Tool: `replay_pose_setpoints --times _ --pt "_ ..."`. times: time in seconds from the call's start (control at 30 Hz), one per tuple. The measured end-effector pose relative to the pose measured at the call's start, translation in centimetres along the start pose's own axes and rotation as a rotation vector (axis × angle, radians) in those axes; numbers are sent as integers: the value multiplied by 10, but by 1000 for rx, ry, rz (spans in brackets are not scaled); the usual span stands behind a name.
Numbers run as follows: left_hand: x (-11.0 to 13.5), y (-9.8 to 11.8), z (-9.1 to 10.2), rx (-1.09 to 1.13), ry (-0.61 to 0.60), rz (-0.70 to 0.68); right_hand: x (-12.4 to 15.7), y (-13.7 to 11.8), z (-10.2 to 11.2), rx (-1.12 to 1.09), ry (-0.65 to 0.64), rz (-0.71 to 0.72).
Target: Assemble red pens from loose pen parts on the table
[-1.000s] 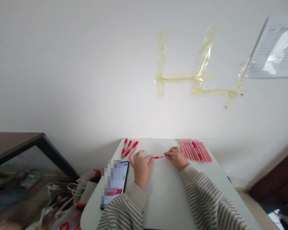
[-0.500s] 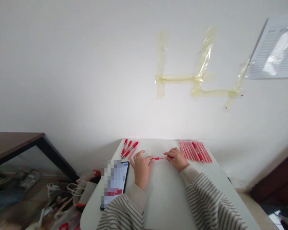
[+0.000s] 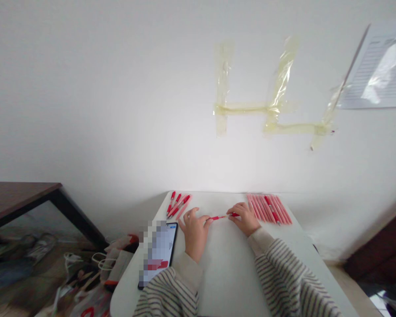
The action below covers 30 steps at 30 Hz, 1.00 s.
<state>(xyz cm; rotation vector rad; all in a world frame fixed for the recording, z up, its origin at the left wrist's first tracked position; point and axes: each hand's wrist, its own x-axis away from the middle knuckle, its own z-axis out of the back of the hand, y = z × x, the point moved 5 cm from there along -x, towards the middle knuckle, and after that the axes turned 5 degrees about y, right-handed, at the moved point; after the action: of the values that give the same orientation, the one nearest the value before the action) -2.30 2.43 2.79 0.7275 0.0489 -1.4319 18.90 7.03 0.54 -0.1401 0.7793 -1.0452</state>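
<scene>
Over the middle of the white table, my left hand pinches one end of a slim red pen between thumb and forefinger, its other fingers raised. A thin, pale length runs from the red part toward my right hand. Closed fingers there hold a red pen piece in line with the other part. Whether the two parts are joined or apart I cannot tell. To the right lies a row of pink, slim pens, with a red pen among them. Several red and pink pens lie loosely at the back left.
A phone with a lit, partly blurred screen lies left of my left forearm. The white table meets the wall at the back. Bags crowd the floor to the left, beside a brown desk.
My right hand has shifted very slightly to the right, and a little more of its red piece shows. My left hand stays in place.
</scene>
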Motion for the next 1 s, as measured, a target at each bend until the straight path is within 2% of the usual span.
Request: replay_pose_setpoints --times 0.2,0.67,1.0 --pt "-1 0 1 15 0 9 0 -3 7 59 62 23" --pt "-3 -3 1 -7 30 20 -1 7 10 99 91 -45" --pt "-5 -6 4 0 55 52 0 12 13 154 177 -100"
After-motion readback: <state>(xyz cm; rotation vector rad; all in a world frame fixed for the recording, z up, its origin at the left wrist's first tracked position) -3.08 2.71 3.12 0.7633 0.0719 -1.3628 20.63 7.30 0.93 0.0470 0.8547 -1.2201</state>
